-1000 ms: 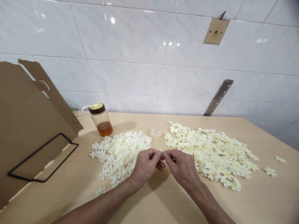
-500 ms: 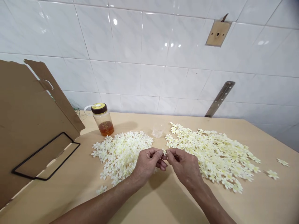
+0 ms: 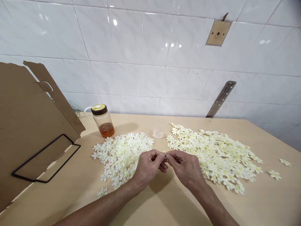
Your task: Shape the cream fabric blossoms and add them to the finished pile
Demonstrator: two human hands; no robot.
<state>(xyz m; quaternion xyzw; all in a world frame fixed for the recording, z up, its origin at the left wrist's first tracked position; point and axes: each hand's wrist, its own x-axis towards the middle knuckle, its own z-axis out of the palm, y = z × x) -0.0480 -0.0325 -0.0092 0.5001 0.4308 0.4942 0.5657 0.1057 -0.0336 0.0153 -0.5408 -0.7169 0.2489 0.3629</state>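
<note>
My left hand (image 3: pixel 148 168) and my right hand (image 3: pixel 185 168) meet at the table's middle, fingertips pinched together on one small white flower (image 3: pixel 165 153). Both hands are closed in a pinch. A pile of white and pale yellow cloth flowers (image 3: pixel 122 155) lies just left of my left hand. A larger spread of the same flowers (image 3: pixel 216 153) lies right of my right hand. A thin pin-like piece shows faintly at my right fingers, too small to name.
A plastic bottle with amber liquid (image 3: pixel 102 121) stands behind the left pile. A small clear cup (image 3: pixel 158 131) sits between the piles. Cardboard sheets with a black wire frame (image 3: pixel 44 158) lean at the left. Two stray flowers (image 3: pixel 274 174) lie at the far right of the wooden table (image 3: pixel 164 204).
The hands stay together over the same spot, fingers shifting slightly on the small flower. The view has moved a little.
</note>
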